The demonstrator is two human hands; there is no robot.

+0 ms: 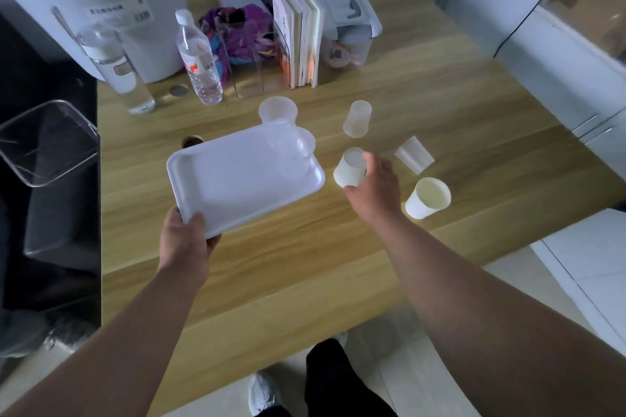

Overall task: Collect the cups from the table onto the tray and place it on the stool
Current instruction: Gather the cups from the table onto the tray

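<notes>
**Cup collection with the tray held over the table**

Tray (237, 176) in white plastic is held by the left hand (186, 237), which is clamped on its near corner, thumb on the rim and fingers below. It seems lifted and tilted a little above the wooden table (338, 264), probably so it can be brought close to each cup instead of carrying cups far. The right hand (376, 183) is closed around a white paper cup (350, 167), which leans on its side just beside the right edge of the tray; I judge it is about to go onto the tray.

One clear plastic cup (298, 149) stands at the far right corner of the tray, but if it is really on the tray or behind it I cannot tell. Another clear cup (277, 110) stands just past the far edge. On the table also are a frosted cup (357, 118), a tipped paper cup (414, 154) and an upright paper cup (428, 197), near the right hand. All cups look empty.

A transparent stool (44, 145) waits at the left of the table, well apart from the cups and with nothing on its seat.
</notes>
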